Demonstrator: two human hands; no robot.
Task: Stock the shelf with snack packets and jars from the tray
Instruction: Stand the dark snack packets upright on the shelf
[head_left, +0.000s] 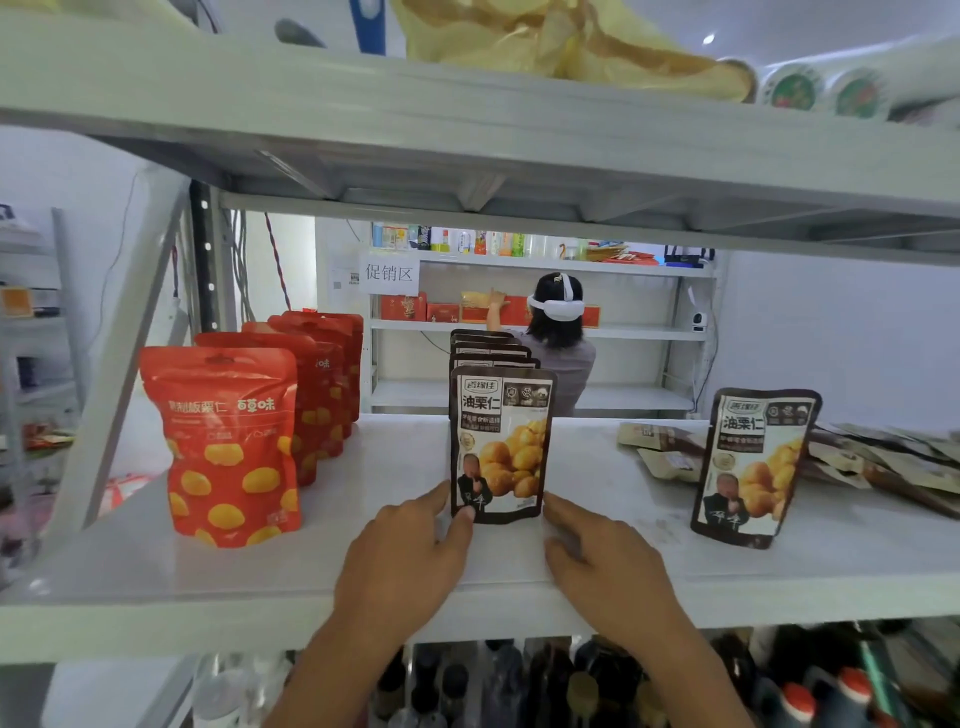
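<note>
A dark chestnut packet (501, 441) stands upright at the middle of the white shelf (363, 566), at the front of a row of like packets (488, 347). My left hand (410, 556) pinches its lower left corner, thumb on the front and forefinger along the left edge. My right hand (602, 566) has relaxed fingers, and its forefinger tip touches the packet's lower right corner. A second dark packet (753, 467) stands alone to the right. Red chestnut packets (228, 441) stand in a row on the left.
Several flat brown packets (883, 462) lie in a pile at the shelf's far right. The upper shelf (467, 119) hangs low overhead. A slanted bracket (130, 364) bounds the left side. Bottles (519, 680) fill the level below. A person (558, 338) works at a far shelf.
</note>
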